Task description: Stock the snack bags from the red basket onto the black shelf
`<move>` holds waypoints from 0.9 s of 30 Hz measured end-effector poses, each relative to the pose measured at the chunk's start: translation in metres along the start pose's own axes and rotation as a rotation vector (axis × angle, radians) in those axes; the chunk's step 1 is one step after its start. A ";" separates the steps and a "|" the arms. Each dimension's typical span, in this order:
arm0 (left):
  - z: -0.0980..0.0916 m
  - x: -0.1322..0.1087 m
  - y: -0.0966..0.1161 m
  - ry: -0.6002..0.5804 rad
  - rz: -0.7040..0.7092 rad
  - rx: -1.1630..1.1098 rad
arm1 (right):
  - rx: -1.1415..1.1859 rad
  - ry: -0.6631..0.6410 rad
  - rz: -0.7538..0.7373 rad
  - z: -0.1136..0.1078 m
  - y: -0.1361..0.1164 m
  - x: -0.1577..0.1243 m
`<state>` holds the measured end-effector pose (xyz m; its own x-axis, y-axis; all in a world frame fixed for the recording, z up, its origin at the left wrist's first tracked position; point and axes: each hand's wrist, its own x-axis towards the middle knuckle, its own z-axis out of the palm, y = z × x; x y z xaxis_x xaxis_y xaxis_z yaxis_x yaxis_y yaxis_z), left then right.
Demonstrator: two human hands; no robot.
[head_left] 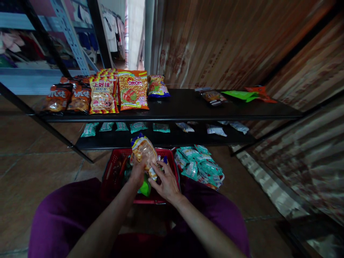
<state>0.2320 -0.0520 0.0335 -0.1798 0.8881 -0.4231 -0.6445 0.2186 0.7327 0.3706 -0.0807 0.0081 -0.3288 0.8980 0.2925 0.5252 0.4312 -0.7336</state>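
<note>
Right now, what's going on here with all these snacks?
A person is low down in front of a black shelf, with both hands on one snack bag held above a red basket on the floor. The left hand grips the bag's lower part and the right hand holds its bottom edge. A heap of teal packets lies right of the basket. Orange snack bags stand on the upper shelf.

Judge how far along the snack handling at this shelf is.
Done: snack bags stand in rows on the top shelf; teal packets line the lower shelf. In hand: the left hand grips an orange bag over the red basket; the right hand rests on it, fingers spread. Remaining: a teal pile on the floor, a green item in the basket.
</note>
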 end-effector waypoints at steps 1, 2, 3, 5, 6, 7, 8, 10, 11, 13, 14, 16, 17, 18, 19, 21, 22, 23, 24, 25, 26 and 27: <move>-0.005 0.004 0.005 -0.022 -0.032 -0.043 | 0.046 -0.016 -0.022 -0.002 -0.002 0.000; -0.011 0.007 0.010 -0.045 -0.084 -0.077 | 0.100 -0.001 -0.010 -0.004 -0.003 0.001; -0.018 0.009 0.014 -0.066 -0.148 -0.104 | 0.158 0.046 0.042 -0.006 -0.003 0.003; -0.029 0.010 0.021 -0.095 -0.261 -0.153 | 0.301 0.175 0.256 -0.009 -0.001 0.009; -0.032 0.009 0.023 -0.111 -0.290 -0.178 | 0.405 0.210 0.402 -0.009 0.001 0.012; -0.034 0.008 0.024 -0.126 -0.295 -0.202 | 0.538 0.202 0.560 -0.009 0.002 0.015; -0.035 0.007 0.025 -0.142 -0.285 -0.223 | 0.692 0.155 0.710 -0.008 0.003 0.017; -0.034 0.005 0.024 -0.152 -0.258 -0.250 | 1.004 0.032 0.927 -0.004 0.003 0.018; -0.033 0.004 0.024 -0.146 -0.249 -0.257 | 1.130 0.004 0.981 -0.002 0.003 0.018; -0.032 0.005 0.022 -0.128 -0.239 -0.268 | 1.299 0.040 1.010 0.001 0.002 0.017; -0.031 0.005 0.021 -0.125 -0.234 -0.271 | 1.347 0.086 1.013 0.002 0.003 0.016; -0.032 0.008 0.019 -0.134 -0.233 -0.264 | 1.395 0.182 1.035 0.004 0.006 0.015; -0.033 0.009 0.019 -0.145 -0.240 -0.254 | 1.409 0.213 1.050 0.005 0.009 0.015; -0.033 0.011 0.019 -0.157 -0.251 -0.239 | 1.425 0.230 1.063 0.005 0.012 0.015; -0.033 0.012 0.018 -0.165 -0.258 -0.224 | 1.443 0.236 1.074 0.006 0.014 0.015; -0.032 0.015 0.018 -0.178 -0.242 -0.199 | 1.487 0.231 1.083 0.006 0.018 0.015; -0.032 0.015 0.019 -0.185 -0.225 -0.189 | 1.508 0.226 1.085 0.006 0.019 0.015; -0.031 0.016 0.019 -0.198 -0.210 -0.178 | 1.526 0.230 1.083 0.006 0.019 0.015; -0.030 0.015 0.019 -0.216 -0.200 -0.167 | 1.541 0.234 1.082 0.005 0.019 0.015; -0.029 0.015 0.019 -0.241 -0.195 -0.153 | 1.552 0.239 1.082 0.005 0.018 0.016; -0.028 0.014 0.019 -0.267 -0.194 -0.139 | 1.564 0.242 1.080 0.004 0.017 0.016; -0.026 0.013 0.020 -0.292 -0.192 -0.126 | 1.576 0.242 1.074 0.004 0.015 0.017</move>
<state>0.1973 -0.0465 0.0282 0.1615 0.9175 -0.3634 -0.7355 0.3575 0.5756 0.3701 -0.0593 -0.0006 -0.2265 0.7445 -0.6281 -0.7213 -0.5615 -0.4055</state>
